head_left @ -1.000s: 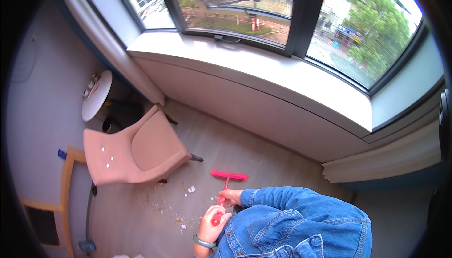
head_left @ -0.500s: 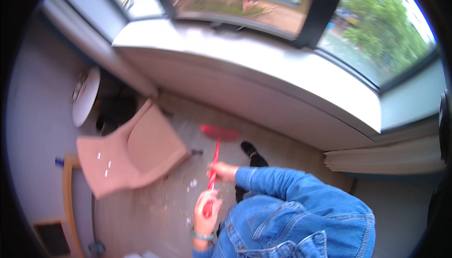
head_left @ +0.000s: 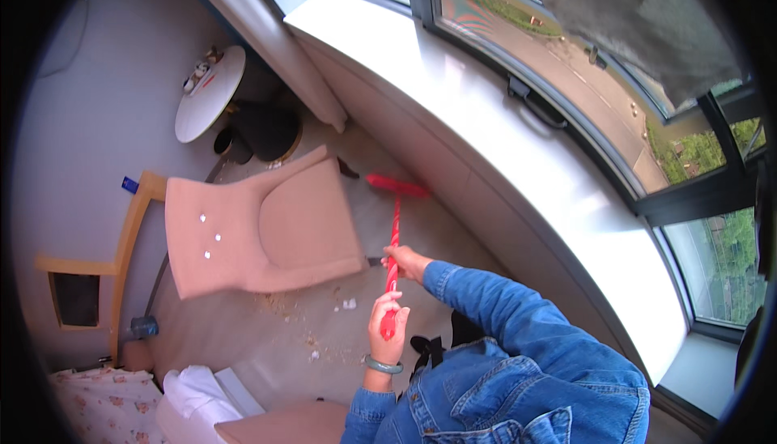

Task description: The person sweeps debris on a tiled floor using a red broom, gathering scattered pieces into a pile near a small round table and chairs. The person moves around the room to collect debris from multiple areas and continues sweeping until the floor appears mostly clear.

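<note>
I hold a red broom by its handle (head_left: 395, 229) with both hands. My left hand (head_left: 387, 324), with a green bangle at the wrist, grips the near end of the handle. Higher up the handle, my right hand (head_left: 406, 263) comes out of a blue denim sleeve. The red broom head (head_left: 396, 186) rests on the floor beside the pink armchair (head_left: 259, 229), close under the wall below the window sill (head_left: 486, 120). Crumbs and small white scraps (head_left: 324, 318) lie on the wooden floor in front of the armchair.
A round white side table (head_left: 209, 92) with small items stands in the far corner, a dark bin (head_left: 263, 130) next to it. A wooden frame (head_left: 121, 254) runs along the left wall. White cloth (head_left: 194, 391) and floral bedding (head_left: 89, 403) lie at the lower left.
The broom head has moved away from me, past the scraps, to the floor by the armchair and wall. My view has swung, with the window now at the right.
</note>
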{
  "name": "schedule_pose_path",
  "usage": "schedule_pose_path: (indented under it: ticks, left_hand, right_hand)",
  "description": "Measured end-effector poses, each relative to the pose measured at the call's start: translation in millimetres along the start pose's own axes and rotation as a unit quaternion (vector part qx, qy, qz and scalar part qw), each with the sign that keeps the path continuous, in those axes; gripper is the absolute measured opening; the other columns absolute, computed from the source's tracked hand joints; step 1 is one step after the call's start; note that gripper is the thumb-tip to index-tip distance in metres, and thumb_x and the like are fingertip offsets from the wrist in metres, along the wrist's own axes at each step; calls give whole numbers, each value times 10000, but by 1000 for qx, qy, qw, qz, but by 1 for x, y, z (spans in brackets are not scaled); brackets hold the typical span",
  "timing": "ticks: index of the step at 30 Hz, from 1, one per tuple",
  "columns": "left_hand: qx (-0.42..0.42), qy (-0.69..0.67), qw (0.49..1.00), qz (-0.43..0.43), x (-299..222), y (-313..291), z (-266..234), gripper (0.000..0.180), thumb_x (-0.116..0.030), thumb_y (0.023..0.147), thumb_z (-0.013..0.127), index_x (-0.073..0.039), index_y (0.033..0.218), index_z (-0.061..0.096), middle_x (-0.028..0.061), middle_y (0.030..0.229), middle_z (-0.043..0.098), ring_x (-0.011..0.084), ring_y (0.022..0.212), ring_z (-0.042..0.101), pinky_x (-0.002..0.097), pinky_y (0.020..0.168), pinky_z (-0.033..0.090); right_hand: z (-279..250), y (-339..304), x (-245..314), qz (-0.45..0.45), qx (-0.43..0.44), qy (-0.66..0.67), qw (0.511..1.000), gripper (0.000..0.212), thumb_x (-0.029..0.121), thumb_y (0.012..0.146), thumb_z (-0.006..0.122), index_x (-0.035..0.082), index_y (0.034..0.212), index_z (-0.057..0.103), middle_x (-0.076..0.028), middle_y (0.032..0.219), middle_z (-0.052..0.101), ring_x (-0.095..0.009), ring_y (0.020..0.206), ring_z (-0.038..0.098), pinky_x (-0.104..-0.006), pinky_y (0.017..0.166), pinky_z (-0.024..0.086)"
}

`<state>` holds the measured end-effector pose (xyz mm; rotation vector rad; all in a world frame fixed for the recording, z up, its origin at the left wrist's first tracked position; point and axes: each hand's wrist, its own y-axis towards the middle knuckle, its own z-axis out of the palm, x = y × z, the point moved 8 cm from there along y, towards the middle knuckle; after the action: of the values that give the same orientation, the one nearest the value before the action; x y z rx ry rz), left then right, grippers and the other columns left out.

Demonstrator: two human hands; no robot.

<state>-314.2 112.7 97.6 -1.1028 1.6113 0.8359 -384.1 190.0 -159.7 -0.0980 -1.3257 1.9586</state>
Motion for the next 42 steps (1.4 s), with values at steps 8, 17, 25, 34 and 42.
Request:
schedule_pose_path:
  ticks: [8,17,25,34,42]
  left_hand:
    - [-37,73,997,2,27,43,25,208,-62,830,710,-32,821,505,134,967,601,286,864,593,346,817,476]
    - [-70,58,996,-13,28,-3,16,210,-67,830,708,-26,785,507,129,913,593,270,832,591,341,779,475]
    - [-37,-15,998,-54,39,-81,-24,194,-55,848,696,-33,790,512,86,964,589,154,786,581,275,659,487]
    - [12,-56,995,-88,37,-181,-76,179,-60,865,686,-43,822,513,65,978,591,138,785,570,271,698,482]
    - [-72,-130,971,-186,36,-274,-119,119,-69,906,641,-58,847,539,43,1078,602,77,814,557,216,588,495]
  right_hand:
    - [-11,58,18,37,10,-116,992,174,267,930,555,104,873,568,8,704,583,-120,599,571,-290,546,484]
    - [-25,35,-30,61,-33,-213,975,193,307,924,569,130,844,577,29,693,574,-114,586,551,-274,519,447]
    - [-22,-2,-113,70,-39,-170,982,207,311,928,557,105,936,580,8,742,623,-132,621,594,-290,554,500]
    - [-4,-41,-228,23,-15,-134,991,258,329,925,472,103,846,566,-63,651,597,-197,513,550,-341,448,425]
    - [28,-78,-318,144,43,-181,972,237,357,950,472,123,960,503,-24,774,554,-183,711,544,-344,608,426]
